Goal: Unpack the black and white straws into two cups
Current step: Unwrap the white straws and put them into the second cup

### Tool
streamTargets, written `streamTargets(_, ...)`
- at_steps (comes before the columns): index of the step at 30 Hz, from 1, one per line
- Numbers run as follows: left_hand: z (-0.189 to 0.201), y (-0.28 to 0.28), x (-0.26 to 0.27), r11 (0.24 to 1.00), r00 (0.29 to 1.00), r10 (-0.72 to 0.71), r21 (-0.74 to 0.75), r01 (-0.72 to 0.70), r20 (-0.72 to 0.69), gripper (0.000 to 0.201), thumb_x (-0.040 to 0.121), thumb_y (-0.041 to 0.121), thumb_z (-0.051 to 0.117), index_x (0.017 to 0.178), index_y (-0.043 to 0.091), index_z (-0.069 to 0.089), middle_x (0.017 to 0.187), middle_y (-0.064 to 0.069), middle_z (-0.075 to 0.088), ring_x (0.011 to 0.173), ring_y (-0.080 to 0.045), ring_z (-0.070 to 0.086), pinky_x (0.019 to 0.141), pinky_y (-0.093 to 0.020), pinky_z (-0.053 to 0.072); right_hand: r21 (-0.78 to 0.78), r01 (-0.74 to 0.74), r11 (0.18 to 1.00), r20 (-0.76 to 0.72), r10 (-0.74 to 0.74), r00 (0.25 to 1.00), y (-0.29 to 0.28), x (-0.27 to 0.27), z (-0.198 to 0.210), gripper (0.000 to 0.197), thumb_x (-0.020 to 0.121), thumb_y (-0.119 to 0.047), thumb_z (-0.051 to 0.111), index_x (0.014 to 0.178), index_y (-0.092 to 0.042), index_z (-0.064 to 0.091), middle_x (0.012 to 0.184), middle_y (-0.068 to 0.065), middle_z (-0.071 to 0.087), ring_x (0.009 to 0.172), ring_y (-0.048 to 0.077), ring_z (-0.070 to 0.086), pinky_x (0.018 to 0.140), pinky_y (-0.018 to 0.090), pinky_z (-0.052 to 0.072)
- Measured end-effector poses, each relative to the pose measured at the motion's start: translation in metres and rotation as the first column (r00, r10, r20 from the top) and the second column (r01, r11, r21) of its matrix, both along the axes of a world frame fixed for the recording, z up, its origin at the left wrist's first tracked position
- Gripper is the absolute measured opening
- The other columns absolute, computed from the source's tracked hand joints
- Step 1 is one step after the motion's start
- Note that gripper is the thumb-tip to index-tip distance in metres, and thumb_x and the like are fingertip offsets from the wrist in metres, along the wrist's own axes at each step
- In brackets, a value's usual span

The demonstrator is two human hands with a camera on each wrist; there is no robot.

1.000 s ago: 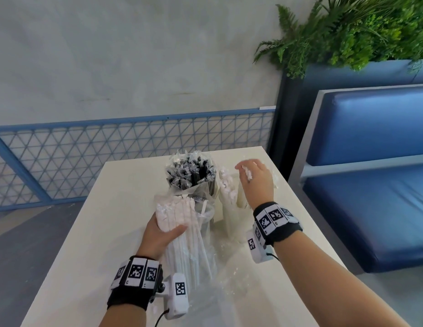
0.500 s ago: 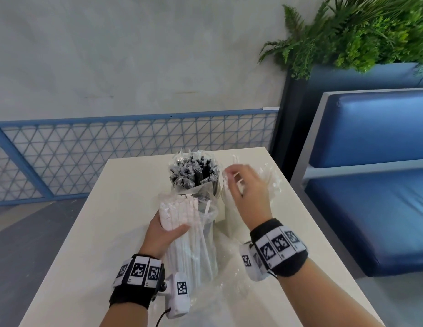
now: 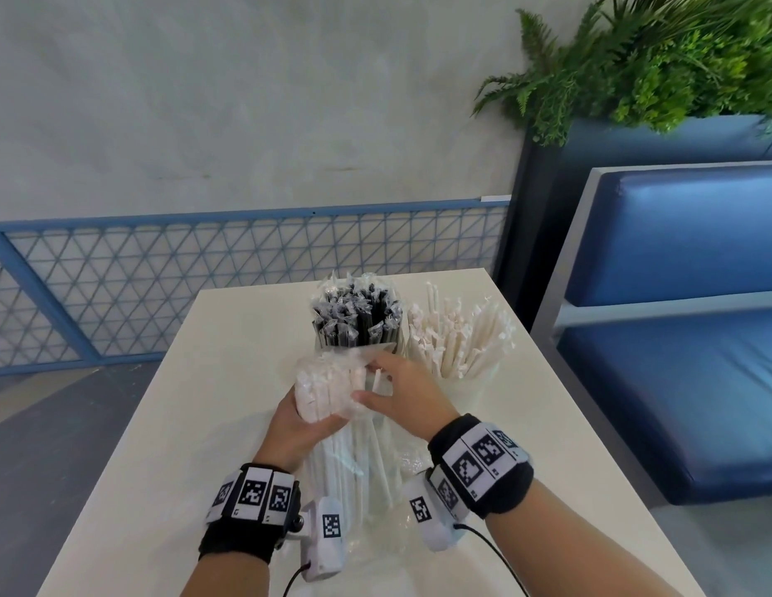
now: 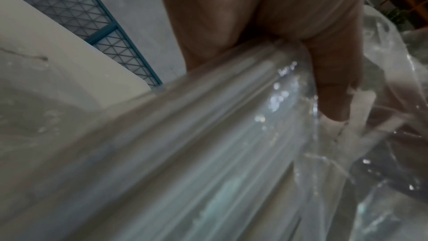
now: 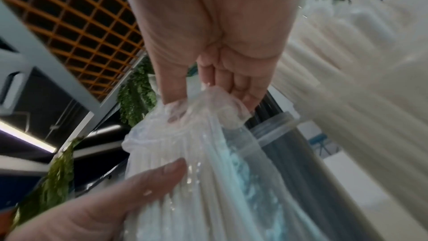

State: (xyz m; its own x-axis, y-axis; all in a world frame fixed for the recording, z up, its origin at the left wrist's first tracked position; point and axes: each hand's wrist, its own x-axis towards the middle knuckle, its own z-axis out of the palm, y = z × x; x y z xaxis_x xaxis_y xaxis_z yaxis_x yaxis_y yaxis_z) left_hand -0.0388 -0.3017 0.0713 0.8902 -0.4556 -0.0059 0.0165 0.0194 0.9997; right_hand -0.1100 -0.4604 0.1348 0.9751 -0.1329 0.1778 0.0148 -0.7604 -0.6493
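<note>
My left hand point(image 3: 308, 424) grips a clear plastic bag of white straws point(image 3: 332, 389), held upright above the table; its thumb point(image 4: 331, 89) presses on the plastic. At the bag's open top my right hand point(image 3: 371, 379) pinches the loose plastic, fingers point(image 5: 234, 87) curled over the bunched film. Just behind the bag, wrapped black straws point(image 3: 358, 316) stand in a clear cup point(image 5: 275, 127). To their right, loose white straws point(image 3: 457, 342) fan out of a second cup point(image 3: 466, 389). The bag's lower end is hidden between my wrists.
The pale table point(image 3: 203, 402) ends at a right edge close to a blue bench point(image 3: 677, 338). A blue mesh rail point(image 3: 160, 286) runs behind the table. A planter with green foliage point(image 3: 655, 58) stands at the back right. Crumpled clear plastic point(image 3: 375, 540) lies between my wrists.
My right hand left the white straws in the right cup, came back left and took hold of the bag's top. My left hand kept its grip on the bag.
</note>
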Motion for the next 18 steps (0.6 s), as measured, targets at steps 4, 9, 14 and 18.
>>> streamTargets(4, 0.004, -0.002, -0.002, 1.000, 0.999, -0.028, -0.003, 0.028, 0.026, 0.091, 0.025, 0.050, 0.090, 0.105, 0.018, 0.063, 0.097, -0.001, 0.073, 0.094, -0.015, 0.069, 0.077, -0.026, 0.054, 0.180, -0.009, 0.984, 0.074, -0.005, 0.997, 0.005, 0.002, -0.004, 0.052, 0.077, -0.022, 0.073, 0.125, -0.018, 0.055, 0.119, 0.002, 0.060, 0.097, 0.006, 0.053, 0.082, 0.005, 0.043)
streamTargets(9, 0.004, -0.003, -0.002, 1.000, 0.999, -0.022, 0.000, 0.022, 0.029, 0.110, 0.020, 0.056, 0.089, 0.113, 0.005, 0.060, 0.103, -0.008, 0.070, 0.098, -0.022, 0.066, 0.079, -0.030, 0.053, 0.179, 0.032, 0.983, 0.153, -0.060, 0.986, 0.014, 0.000, -0.010, 0.050, 0.073, -0.014, 0.074, 0.121, -0.017, 0.060, 0.113, 0.000, 0.054, 0.097, 0.006, 0.051, 0.086, 0.002, 0.039)
streamTargets(14, 0.004, -0.003, -0.002, 1.000, 0.999, -0.025, 0.015, 0.025, 0.028, 0.100, 0.019, 0.051, 0.090, 0.108, 0.013, 0.062, 0.100, -0.003, 0.070, 0.094, -0.015, 0.067, 0.074, -0.024, 0.054, 0.015, 0.062, 0.998, 0.012, -0.062, 0.998, 0.016, 0.001, -0.007, 0.046, 0.079, -0.027, 0.070, 0.122, -0.016, 0.057, 0.094, -0.005, 0.057, 0.074, 0.001, 0.047, 0.062, 0.000, 0.033)
streamTargets(18, 0.005, -0.005, -0.005, 0.999, 0.998, -0.048, 0.021, 0.047, 0.041, 0.074, 0.034, 0.033, 0.085, 0.104, 0.025, 0.061, 0.104, 0.001, 0.070, 0.097, -0.011, 0.066, 0.078, -0.021, 0.054, 0.093, 0.024, 0.995, -0.089, -0.016, 0.996, 0.010, 0.001, -0.008, 0.045, 0.081, -0.025, 0.069, 0.120, -0.006, 0.057, 0.084, 0.002, 0.057, 0.063, 0.002, 0.044, 0.053, -0.005, 0.033)
